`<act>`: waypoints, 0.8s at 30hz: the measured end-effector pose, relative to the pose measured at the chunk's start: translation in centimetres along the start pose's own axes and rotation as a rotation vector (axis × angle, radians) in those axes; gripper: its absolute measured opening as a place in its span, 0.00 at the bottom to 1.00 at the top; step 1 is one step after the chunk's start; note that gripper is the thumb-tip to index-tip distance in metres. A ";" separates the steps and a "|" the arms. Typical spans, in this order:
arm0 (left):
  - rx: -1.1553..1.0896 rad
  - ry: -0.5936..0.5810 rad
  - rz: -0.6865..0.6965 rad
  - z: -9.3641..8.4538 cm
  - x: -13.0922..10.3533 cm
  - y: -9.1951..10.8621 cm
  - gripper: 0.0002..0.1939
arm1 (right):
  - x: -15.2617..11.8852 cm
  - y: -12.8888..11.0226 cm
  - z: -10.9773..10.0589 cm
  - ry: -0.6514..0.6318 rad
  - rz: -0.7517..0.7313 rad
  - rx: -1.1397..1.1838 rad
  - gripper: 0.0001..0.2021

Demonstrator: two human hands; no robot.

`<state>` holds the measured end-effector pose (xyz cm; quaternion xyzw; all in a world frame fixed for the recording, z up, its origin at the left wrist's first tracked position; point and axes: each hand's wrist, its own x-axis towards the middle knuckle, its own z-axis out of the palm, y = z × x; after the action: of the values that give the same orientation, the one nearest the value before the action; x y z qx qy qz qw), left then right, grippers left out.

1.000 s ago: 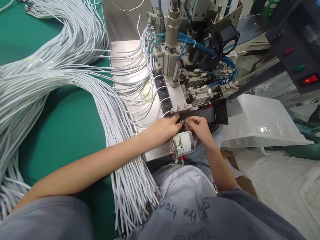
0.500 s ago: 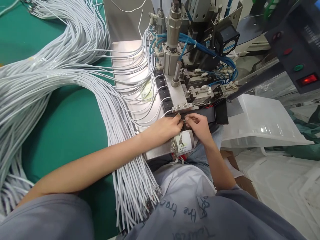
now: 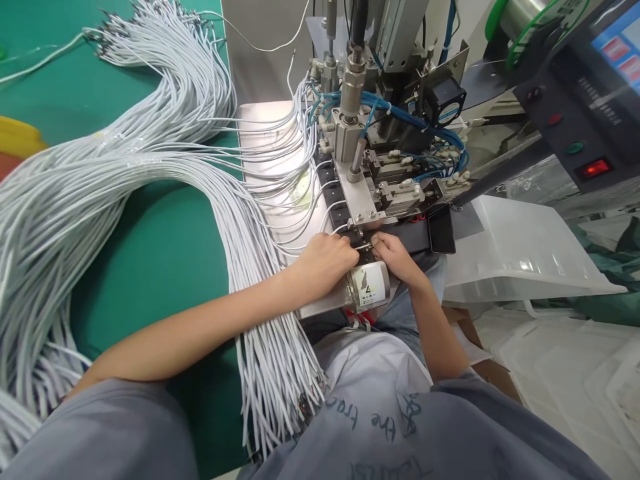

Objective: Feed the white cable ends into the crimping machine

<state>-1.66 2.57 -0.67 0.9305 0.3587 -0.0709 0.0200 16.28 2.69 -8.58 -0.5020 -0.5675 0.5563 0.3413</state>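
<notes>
My left hand [image 3: 333, 259] is closed, its fingers pinching a white cable [image 3: 365, 247] whose end sticks out to the right. My right hand [image 3: 395, 255] is closed in a pinch at that cable's tip; a tiny metallic piece shows by the fingers, too small to name. Both hands are at the front of a bench machine [image 3: 361, 193], over its black fixture row [image 3: 334, 193]. Other white cables run from that row to the left. Just below the hands lies a roll with a white label [image 3: 371, 285].
A thick bundle of white cables [image 3: 215, 193] spreads over the green mat [image 3: 150, 267]. Right of the machine are a dark phone [image 3: 442, 230], a translucent plastic bin [image 3: 520, 247] and a control box with a lit red switch [image 3: 594, 168]. A wire spool [image 3: 530, 20] hangs at the top right.
My left hand has drawn slightly left and away from the right fingers, so the cable end now shows between the hands. The camera view has shifted a little.
</notes>
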 end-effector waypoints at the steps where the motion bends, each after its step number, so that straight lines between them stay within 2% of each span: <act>1: 0.000 -0.003 -0.008 0.0 -0.1 0.0 0.09 | 0.1 0.2 0.0 -0.004 -0.017 -0.012 0.14; 3: -0.001 0.001 -0.009 0.1 -0.3 -0.1 0.09 | 0.5 0.6 -0.2 0.001 -0.045 -0.034 0.13; 5: -0.006 0.021 -0.007 0.3 -0.4 -0.3 0.09 | 0.6 0.7 -0.4 0.057 -0.060 -0.075 0.12; 7: -0.027 0.043 -0.007 0.5 -0.4 -0.4 0.10 | -0.2 0.2 -0.5 0.209 -0.084 -0.157 0.12; 10: -0.058 0.050 -0.060 0.5 -0.3 -0.6 0.10 | -3.4 -1.7 0.5 0.493 -0.167 -0.345 0.11; 11: -0.052 0.045 -0.094 0.3 -0.2 -0.7 0.10 | -4.8 -2.3 1.3 0.512 -0.187 -0.392 0.10; 13: -0.015 0.025 -0.169 0.0 -0.1 -0.8 0.11 | -7.5 -3.3 3.5 0.403 -0.230 -0.420 0.09; 15: 0.020 0.000 -0.219 -0.2 0.1 -0.9 0.12 | -9.3 -3.5 6.1 0.106 -0.204 -0.380 0.09; 16: 0.031 -0.007 -0.230 -0.2 0.2 -1.0 0.13 | -9.7 -3.4 7.5 0.019 -0.175 -0.350 0.08; 20: 0.043 0.010 -0.230 0.1 0.4 -1.5 0.13 | -8.1 -2.8 11.6 -0.054 -0.101 -0.218 0.11; 22: 0.039 0.012 -0.220 0.2 0.4 -1.6 0.13 | -6.6 -2.8 12.7 -0.085 -0.073 -0.191 0.14; 24: 0.040 0.004 -0.214 0.0 0.2 -1.5 0.12 | -5.5 -3.0 13.2 -0.084 -0.036 -0.202 0.11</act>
<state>-2.50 3.82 -0.69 0.8872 0.4547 -0.0778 -0.0070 4.63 -5.97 -6.69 -0.4999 -0.6435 0.5105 0.2746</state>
